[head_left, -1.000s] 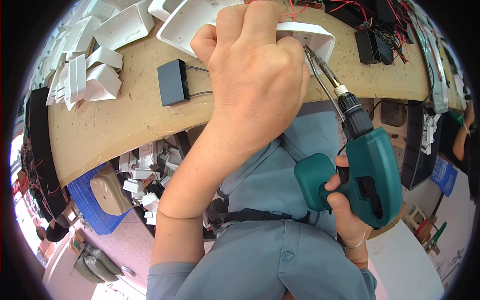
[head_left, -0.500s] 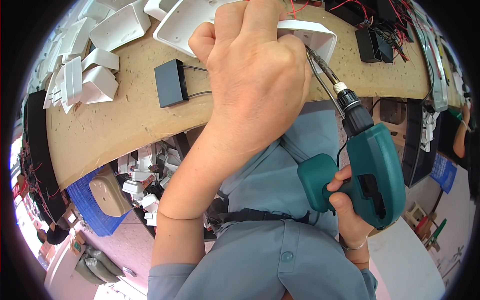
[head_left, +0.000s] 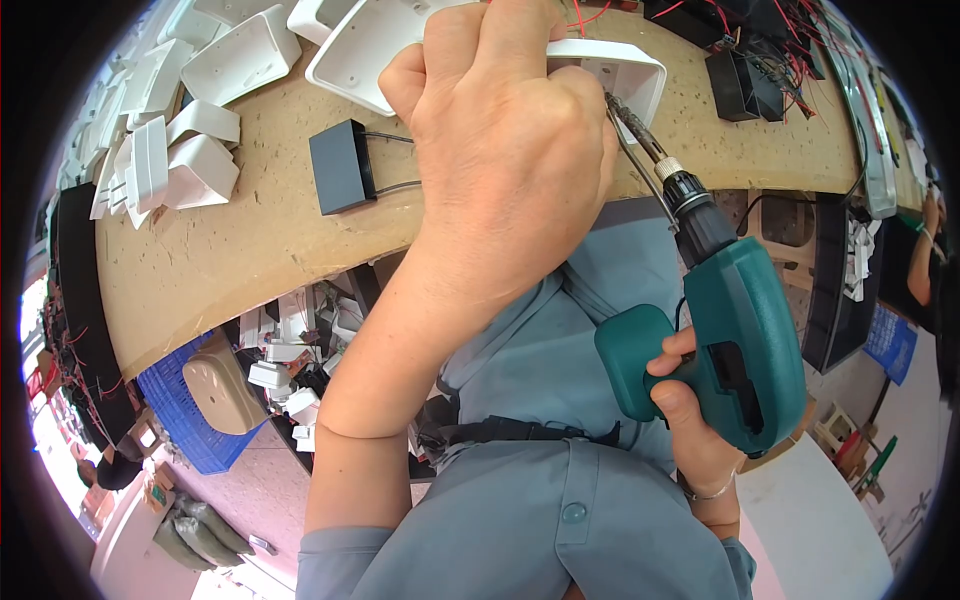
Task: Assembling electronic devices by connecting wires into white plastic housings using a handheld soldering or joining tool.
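My left hand [head_left: 510, 160] is closed on a white plastic housing [head_left: 650, 70] at the tabletop; the fingertips are hidden behind the hand. Wrapped round the handle of a green soldering gun [head_left: 752, 330], my right hand [head_left: 695, 430] is closed, low at the right in front of my lap. The gun's dark metal tip [head_left: 630, 118] points up and left, just beside my left hand, at the inside of the housing. Whether the tip touches anything is hidden. Left of my left wrist, a dark grey box [head_left: 341, 167] with two cables lies on the table.
White plastic housings [head_left: 240, 55] pile up at the far left of the wooden table [head_left: 270, 235]. Black boxes with red wires [head_left: 735, 85] stand at the far right. Below the left table edge are a blue basket [head_left: 195, 395] and small white parts [head_left: 290, 345].
The soldering gun has shifted slightly left, with its tip a little closer to my left hand. My left hand and the housing have moved slightly left; both holds are the same.
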A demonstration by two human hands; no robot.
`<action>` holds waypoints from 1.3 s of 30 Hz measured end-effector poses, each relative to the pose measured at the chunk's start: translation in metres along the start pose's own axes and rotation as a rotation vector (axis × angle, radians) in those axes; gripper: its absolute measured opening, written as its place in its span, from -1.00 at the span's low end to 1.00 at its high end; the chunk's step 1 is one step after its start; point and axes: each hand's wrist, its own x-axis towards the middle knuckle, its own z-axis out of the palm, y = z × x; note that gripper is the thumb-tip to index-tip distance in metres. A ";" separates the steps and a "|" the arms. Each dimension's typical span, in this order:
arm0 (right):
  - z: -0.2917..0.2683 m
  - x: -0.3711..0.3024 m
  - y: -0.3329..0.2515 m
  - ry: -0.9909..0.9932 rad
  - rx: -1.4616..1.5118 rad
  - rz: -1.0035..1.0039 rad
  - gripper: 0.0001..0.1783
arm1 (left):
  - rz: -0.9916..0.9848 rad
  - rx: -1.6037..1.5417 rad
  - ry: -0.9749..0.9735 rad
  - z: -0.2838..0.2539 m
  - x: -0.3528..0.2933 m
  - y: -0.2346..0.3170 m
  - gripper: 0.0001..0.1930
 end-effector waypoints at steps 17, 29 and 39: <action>-0.004 -0.005 0.005 0.015 -0.058 -0.012 -0.27 | -0.012 -0.007 -0.041 -0.006 0.000 0.003 -0.94; 0.000 0.001 -0.005 0.018 0.010 0.015 -0.75 | -0.097 -0.109 -0.070 -0.001 -0.003 0.003 -0.92; 0.001 0.003 -0.007 0.023 0.021 0.005 -0.75 | -0.080 -0.095 -0.061 -0.001 -0.002 0.002 -0.91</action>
